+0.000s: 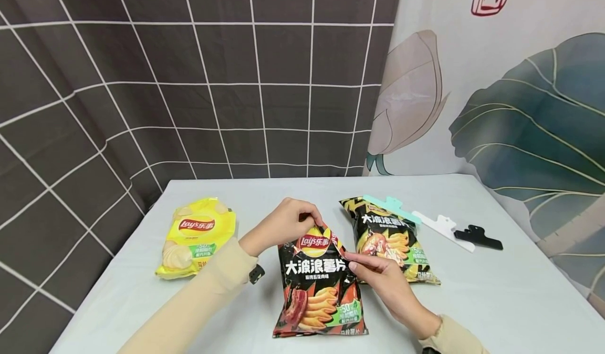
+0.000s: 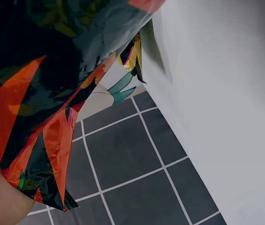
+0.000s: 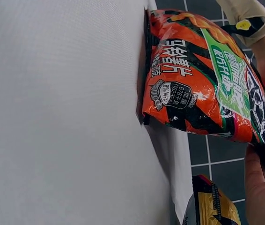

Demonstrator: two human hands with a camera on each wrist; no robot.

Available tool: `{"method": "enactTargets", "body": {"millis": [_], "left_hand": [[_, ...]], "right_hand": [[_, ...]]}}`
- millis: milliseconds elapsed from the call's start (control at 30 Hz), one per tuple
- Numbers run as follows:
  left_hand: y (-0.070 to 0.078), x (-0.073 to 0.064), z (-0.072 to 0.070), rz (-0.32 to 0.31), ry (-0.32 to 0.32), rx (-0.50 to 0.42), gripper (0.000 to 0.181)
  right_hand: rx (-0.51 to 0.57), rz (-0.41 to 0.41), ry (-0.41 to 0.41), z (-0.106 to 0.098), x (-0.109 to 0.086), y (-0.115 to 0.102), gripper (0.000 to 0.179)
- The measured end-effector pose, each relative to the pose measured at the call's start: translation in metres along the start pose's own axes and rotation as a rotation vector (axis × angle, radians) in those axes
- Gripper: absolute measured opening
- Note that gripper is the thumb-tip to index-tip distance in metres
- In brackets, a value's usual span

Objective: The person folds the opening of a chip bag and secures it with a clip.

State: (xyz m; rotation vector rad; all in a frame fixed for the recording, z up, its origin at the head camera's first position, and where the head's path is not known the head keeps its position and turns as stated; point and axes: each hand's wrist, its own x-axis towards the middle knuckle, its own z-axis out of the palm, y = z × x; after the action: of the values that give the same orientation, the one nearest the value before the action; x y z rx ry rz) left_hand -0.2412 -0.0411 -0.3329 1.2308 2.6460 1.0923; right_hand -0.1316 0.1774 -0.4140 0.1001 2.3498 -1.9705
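Observation:
A black and red bag of potato chips (image 1: pixel 314 291) stands upright on the white table in the middle of the head view, its front facing me. My left hand (image 1: pixel 285 225) pinches its top edge, which slants down to the right with a folded strip. At the lower end of that slant, my right hand (image 1: pixel 389 285) pinches the bag's upper right side between thumb and fingers. The left wrist view shows the bag's crumpled corner (image 2: pixel 53 173) beside the left hand (image 2: pixel 1 199). In the right wrist view, the bag's bottom seam meets the tabletop near the printed red lower front (image 3: pixel 188 79).
A yellow chip bag (image 1: pixel 198 238) lies at the left. Behind my right hand lies a black and yellow chip bag (image 1: pixel 387 238), with a mint green bag clip (image 1: pixel 391 207) across its top. A white clip (image 1: pixel 444 229) and a black clip (image 1: pixel 478 237) lie further right.

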Motion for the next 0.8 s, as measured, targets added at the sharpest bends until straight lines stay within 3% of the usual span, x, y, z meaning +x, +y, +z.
{"method": "enactTargets", "body": {"millis": [200,433,800], "left_hand": [[0.0012,-0.0007,-0.0004,-0.044,-0.019,-0.017,0.024],[-0.0003,-0.0016,-0.0008,-0.036,-0.016,-0.022,0.017],[-0.0025,-0.0031,-0.0008,-0.039,-0.022,0.002,0.024]], "right_hand": [[0.012,0.001,0.002,0.0009,0.0000,0.0001,0.033],[0.035,-0.001,0.024,0.0030,0.0012,0.0010,0.032],[0.046,0.002,0.036,0.0044,0.0012,-0.0005,0.031]]}}
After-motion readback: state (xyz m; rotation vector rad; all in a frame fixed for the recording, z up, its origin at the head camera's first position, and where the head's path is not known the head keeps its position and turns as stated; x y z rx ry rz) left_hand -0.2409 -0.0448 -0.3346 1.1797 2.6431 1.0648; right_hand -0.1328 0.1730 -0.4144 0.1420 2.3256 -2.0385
